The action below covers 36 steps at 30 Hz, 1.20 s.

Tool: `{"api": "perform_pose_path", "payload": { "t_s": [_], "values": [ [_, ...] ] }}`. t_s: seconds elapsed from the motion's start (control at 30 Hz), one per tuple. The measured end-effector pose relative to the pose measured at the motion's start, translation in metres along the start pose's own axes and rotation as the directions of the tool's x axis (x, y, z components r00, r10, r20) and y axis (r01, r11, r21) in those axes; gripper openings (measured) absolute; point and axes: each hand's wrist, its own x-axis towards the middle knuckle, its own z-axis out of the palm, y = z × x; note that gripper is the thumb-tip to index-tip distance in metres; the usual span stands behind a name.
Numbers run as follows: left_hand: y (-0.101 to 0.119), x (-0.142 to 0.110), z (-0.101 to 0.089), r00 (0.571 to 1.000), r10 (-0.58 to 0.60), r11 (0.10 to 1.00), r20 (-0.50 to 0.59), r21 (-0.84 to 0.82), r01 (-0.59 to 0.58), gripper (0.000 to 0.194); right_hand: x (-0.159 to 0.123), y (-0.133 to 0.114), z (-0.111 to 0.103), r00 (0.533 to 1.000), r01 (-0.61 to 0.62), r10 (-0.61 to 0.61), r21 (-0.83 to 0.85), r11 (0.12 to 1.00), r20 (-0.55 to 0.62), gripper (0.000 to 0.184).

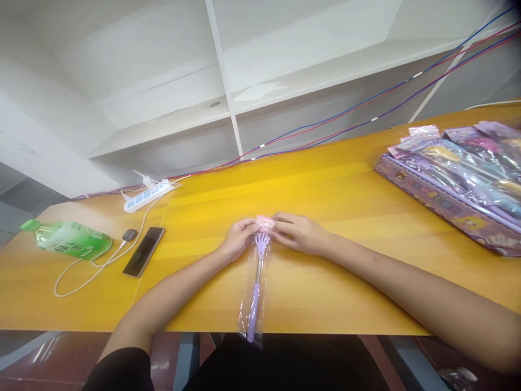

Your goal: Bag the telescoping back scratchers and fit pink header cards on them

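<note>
A purple back scratcher point(255, 290) in a clear plastic sleeve lies lengthwise on the yellow table point(334, 195), its handle end hanging over the near edge. A pink header card point(265, 222) tops the sleeve at the far end. My left hand point(237, 239) pinches the left side of that card end, fingers closed. From the right, my right hand point(300, 233) pinches the same end. The claw-shaped head shows between both hands.
A purple display box point(443, 203) with several packaged items lies at the right. At the left lie a green bottle point(69, 239) on its side, a black phone point(144, 251), a white cable, a small dark earbud case point(129, 234) and a white power strip point(147, 196). White shelving stands behind.
</note>
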Motion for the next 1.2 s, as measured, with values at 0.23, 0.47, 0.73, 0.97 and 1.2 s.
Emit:
{"api": "perform_pose_path", "payload": {
  "t_s": [0.23,0.47,0.73,0.97,1.2],
  "values": [
    [-0.006,-0.001,-0.005,1.000,0.005,0.997,0.020,0.076,-0.007,0.047,-0.003,0.002,0.001,0.935,-0.331,0.354,0.416,0.847,0.024,0.043],
    [-0.005,-0.002,-0.006,1.000,0.021,0.990,0.018,0.139,-0.023,0.050,-0.001,0.010,0.012,0.867,-0.484,0.452,0.575,0.659,0.212,0.056],
    [-0.001,-0.009,-0.003,0.995,0.044,0.962,0.084,0.265,-0.065,0.053,-0.002,0.007,0.013,0.826,-0.559,0.485,0.529,0.639,0.287,0.051],
    [0.000,-0.016,-0.004,0.976,0.059,0.911,0.209,0.388,-0.138,0.051,-0.003,-0.001,0.011,0.835,-0.548,0.495,0.452,0.704,0.241,0.047],
    [-0.001,-0.017,-0.007,0.961,0.028,0.900,0.274,0.413,-0.144,0.052,-0.001,-0.004,0.010,0.822,-0.569,0.525,0.378,0.731,0.222,0.046]
  ]
}}
